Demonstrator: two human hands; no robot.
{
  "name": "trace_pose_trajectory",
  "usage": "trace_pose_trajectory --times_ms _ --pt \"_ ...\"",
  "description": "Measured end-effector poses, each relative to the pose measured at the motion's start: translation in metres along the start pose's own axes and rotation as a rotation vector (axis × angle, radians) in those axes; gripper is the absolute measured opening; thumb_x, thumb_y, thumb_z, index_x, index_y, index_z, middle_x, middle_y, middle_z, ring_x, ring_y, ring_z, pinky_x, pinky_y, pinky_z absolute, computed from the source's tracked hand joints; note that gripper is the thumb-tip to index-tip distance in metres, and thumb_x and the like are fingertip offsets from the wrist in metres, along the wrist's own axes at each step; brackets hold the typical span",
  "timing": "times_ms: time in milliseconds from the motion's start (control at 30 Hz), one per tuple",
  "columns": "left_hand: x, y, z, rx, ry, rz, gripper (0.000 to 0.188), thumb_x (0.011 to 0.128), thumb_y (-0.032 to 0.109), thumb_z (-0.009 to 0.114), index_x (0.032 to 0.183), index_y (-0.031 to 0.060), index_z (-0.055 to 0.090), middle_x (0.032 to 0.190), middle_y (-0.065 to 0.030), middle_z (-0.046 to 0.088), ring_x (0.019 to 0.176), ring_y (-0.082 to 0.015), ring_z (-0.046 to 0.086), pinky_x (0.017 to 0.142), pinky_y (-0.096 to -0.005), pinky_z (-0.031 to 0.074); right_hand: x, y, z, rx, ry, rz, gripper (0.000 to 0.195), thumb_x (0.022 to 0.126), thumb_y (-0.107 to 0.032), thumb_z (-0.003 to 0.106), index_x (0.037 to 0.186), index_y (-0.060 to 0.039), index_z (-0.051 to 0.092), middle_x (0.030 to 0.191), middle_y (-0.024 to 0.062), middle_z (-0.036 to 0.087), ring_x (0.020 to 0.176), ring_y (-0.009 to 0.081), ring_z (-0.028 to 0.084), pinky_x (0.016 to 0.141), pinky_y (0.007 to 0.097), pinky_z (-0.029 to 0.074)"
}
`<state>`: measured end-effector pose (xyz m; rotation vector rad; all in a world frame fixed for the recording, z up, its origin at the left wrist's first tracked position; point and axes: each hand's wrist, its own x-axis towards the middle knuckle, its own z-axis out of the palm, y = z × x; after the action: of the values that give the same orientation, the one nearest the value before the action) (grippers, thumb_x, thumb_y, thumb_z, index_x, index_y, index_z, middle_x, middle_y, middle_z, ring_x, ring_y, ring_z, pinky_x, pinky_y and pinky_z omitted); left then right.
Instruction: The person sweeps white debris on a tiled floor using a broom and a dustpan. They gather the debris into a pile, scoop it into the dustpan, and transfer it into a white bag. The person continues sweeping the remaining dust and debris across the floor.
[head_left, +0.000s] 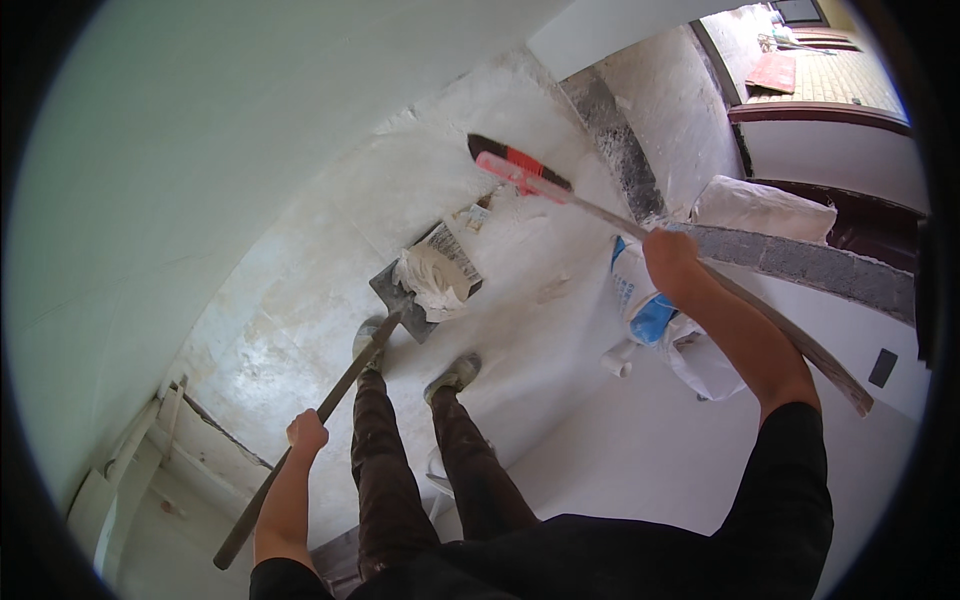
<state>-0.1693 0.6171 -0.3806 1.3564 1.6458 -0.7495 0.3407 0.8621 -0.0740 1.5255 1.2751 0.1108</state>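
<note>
My left hand (307, 431) is closed around the wooden handle of a shovel (386, 289), whose flat metal blade lies on the floor near my shoes. Crumpled pale paper or sheeting (433, 279) rests on the blade, with a dark, printed-looking piece (454, 247) beside it. My right hand (670, 251) grips the long handle of a push broom (521, 169) with a red and pink head and black and red bristles. The broom head is beyond the shovel, over the dusty floor. Small scraps (474, 216) lie between the two.
A white and blue sack (649, 319) and a white roll or pipe piece (617, 360) are at the right. Behind them runs a low grey block ledge (795, 255) with a white sack (761, 210) by it. Pale boards (127, 480) stand at the lower left. A doorway opens at the upper right.
</note>
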Motion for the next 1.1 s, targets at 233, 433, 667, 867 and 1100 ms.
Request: trace_pose_trajectory --times_ms 233,433,667,867,1100 --pt "-0.001 0.003 -0.005 -0.010 -0.028 -0.058 0.020 0.071 0.010 0.056 0.090 0.0049 0.061 0.094 -0.0161 0.062 0.091 -0.0291 0.060 0.077 -0.0362 0.048 -0.064 -0.015 0.012 -0.036 -0.059 -0.098 0.015 0.074 -0.011 0.060 0.088 -0.0091 0.065 0.091 0.0065 0.062 0.085 0.0231 0.063 0.064 0.0310 0.051" --pt "0.003 0.006 -0.005 0.007 -0.035 -0.074 0.020 0.072 0.010 0.056 0.090 0.0057 0.063 0.096 -0.0151 0.062 0.093 -0.0276 0.060 0.079 -0.0352 0.048 -0.109 -0.022 0.034 0.003 -0.077 -0.162 0.013 0.075 -0.010 0.059 0.087 -0.0070 0.064 0.088 0.0086 0.063 0.084 0.0239 0.063 0.065 0.0312 0.051" --pt "0.007 0.005 -0.001 0.011 -0.083 -0.139 0.024 0.072 0.011 0.058 0.096 0.0063 0.061 0.102 -0.0139 0.061 0.096 -0.0266 0.059 0.079 -0.0352 0.048 -0.162 -0.002 0.034 0.138 -0.101 -0.144 0.011 0.076 -0.008 0.054 0.085 -0.0027 0.058 0.084 0.0135 0.063 0.078 0.0264 0.063 0.067 0.0338 0.050" --pt "0.010 -0.002 0.002 0.005 -0.094 -0.136 0.027 0.074 0.012 0.056 0.101 0.0071 0.057 0.105 -0.0135 0.059 0.099 -0.0269 0.057 0.081 -0.0362 0.047 -0.194 0.048 0.084 0.266 -0.122 -0.043 0.005 0.076 -0.006 0.052 0.079 -0.0015 0.054 0.076 0.0184 0.062 0.074 0.0332 0.061 0.069 0.0399 0.049" --pt "0.022 -0.003 -0.017 0.056 -0.063 -0.128 0.027 0.076 0.012 0.054 0.102 0.0073 0.055 0.105 -0.0138 0.058 0.100 -0.0271 0.057 0.081 -0.0375 0.046 -0.203 0.088 0.141 0.312 -0.202 0.209 0.004 0.074 -0.005 0.052 0.077 -0.0022 0.054 0.081 0.0195 0.061 0.079 0.0346 0.060 0.071 0.0417 0.047"
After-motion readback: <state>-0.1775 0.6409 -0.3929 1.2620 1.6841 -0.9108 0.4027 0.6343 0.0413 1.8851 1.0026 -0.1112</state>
